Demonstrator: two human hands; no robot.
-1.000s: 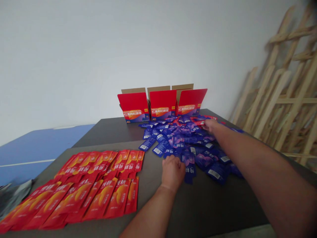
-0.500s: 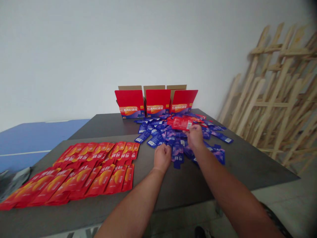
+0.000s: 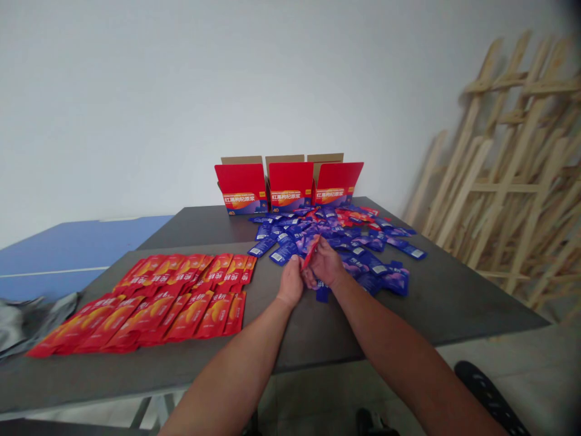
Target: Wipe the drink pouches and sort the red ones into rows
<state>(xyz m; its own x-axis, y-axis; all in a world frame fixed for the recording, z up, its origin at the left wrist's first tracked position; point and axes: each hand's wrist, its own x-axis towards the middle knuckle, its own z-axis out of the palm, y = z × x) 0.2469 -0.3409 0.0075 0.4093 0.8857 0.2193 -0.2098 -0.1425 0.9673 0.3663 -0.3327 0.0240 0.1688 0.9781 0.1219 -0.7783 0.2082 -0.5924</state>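
Note:
My left hand and my right hand are close together above the dark table, at the near edge of a loose heap of blue sachets. A red sachet stands edge-on between them, gripped by my right hand. My left fingers are right beside its lower part, but I cannot tell whether they hold it. Rows of overlapping red sachets lie to the left of my hands. Three open red cartons stand at the far end of the table.
Behind the table rises a white wall. Wooden lattice frames lean against it on the right. A blue table stands at the left, with a grey cloth near the red rows. A dark strap lies on the floor.
My hands have come together, with the left lifted off the table. The red sachet has moved from above the blue heap to between my hands and now shows edge-on. The view has tilted slightly.

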